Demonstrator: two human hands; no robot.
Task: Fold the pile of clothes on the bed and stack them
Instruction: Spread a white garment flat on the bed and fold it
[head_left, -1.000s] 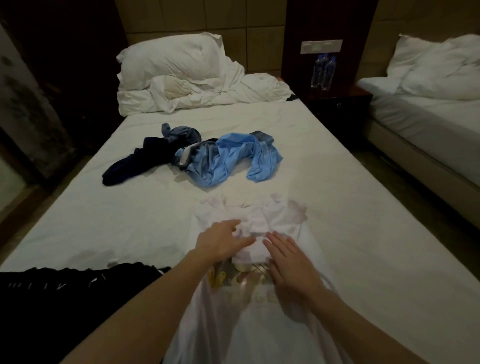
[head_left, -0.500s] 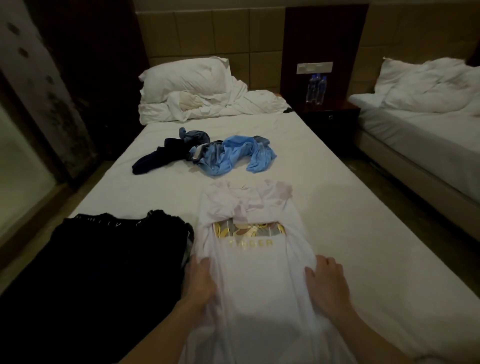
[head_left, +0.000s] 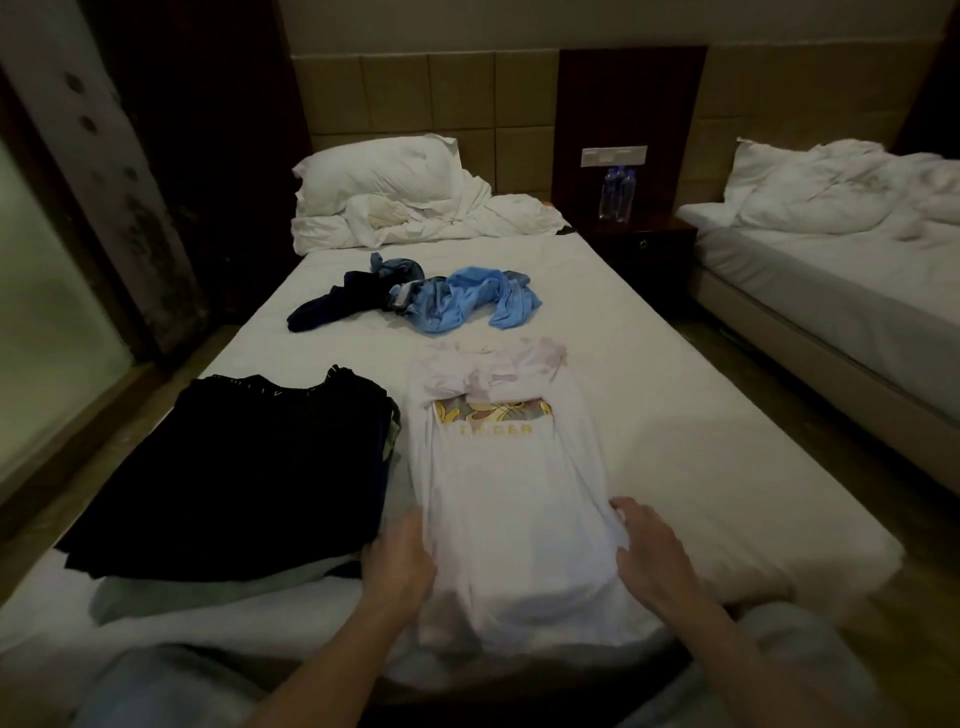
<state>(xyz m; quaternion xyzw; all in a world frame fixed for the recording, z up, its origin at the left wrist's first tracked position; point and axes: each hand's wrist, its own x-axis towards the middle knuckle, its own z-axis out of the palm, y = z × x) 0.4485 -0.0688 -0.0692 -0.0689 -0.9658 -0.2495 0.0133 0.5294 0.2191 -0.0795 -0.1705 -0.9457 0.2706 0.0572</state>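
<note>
A white T-shirt (head_left: 514, 493) with a yellow print lies lengthwise on the near part of the bed (head_left: 701, 441), its sleeves folded in. My left hand (head_left: 400, 566) is at its lower left edge, with the fingers tucked under the fabric. My right hand (head_left: 649, 556) lies against the lower right edge with straight fingers. To the left sits a folded stack with a black garment (head_left: 249, 467) on top. Further up the bed is a loose pile of light blue (head_left: 467, 299) and dark navy clothes (head_left: 332, 306).
White pillows and a crumpled duvet (head_left: 395, 192) lie at the head of the bed. A dark nightstand (head_left: 644, 244) with two water bottles (head_left: 618, 195) stands to the right. Beyond it is a second bed (head_left: 831, 280), with a floor gap between.
Both hands moved from the shirt's folded sleeves near the collar down its sides to the lower edges. The view pulled back and the black stack came into view.
</note>
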